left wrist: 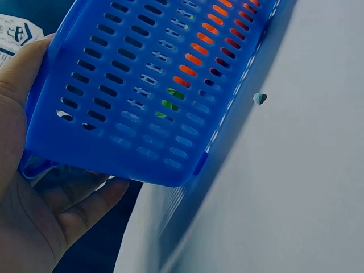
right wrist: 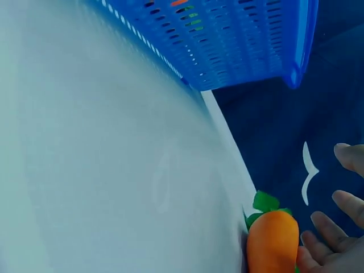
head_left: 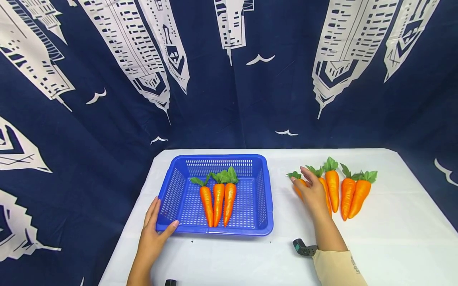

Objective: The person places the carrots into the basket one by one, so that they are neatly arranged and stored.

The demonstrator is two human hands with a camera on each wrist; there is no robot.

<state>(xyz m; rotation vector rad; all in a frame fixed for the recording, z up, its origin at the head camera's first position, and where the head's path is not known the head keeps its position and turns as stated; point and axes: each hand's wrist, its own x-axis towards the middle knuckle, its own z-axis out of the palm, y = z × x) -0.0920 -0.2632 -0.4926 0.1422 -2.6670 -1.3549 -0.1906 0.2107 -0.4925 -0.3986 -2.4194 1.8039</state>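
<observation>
A blue plastic basket point(head_left: 269, 198) stands on the table, and three carrots point(head_left: 218, 198) with green leaves lie in it. My left hand point(head_left: 154, 228) holds the basket's near left corner, thumb at the front rim and fingers along the left side. To the right of the basket lies a row of several carrots point(head_left: 332, 190). Over the leftmost carrots of that row hovers my right hand point(head_left: 315, 194), fingers spread and holding nothing. One carrot point(right wrist: 273, 242) shows beside its fingers in the right wrist view. My right hand partly hides the leftmost carrots in the head view.
The white table point(head_left: 236, 258) ends at a dark blue curtain point(head_left: 214, 107) printed with white buildings and birds. A black wrist strap point(head_left: 304, 248) shows at my right wrist. One small dark speck point(left wrist: 260, 98) is on the tabletop near the basket.
</observation>
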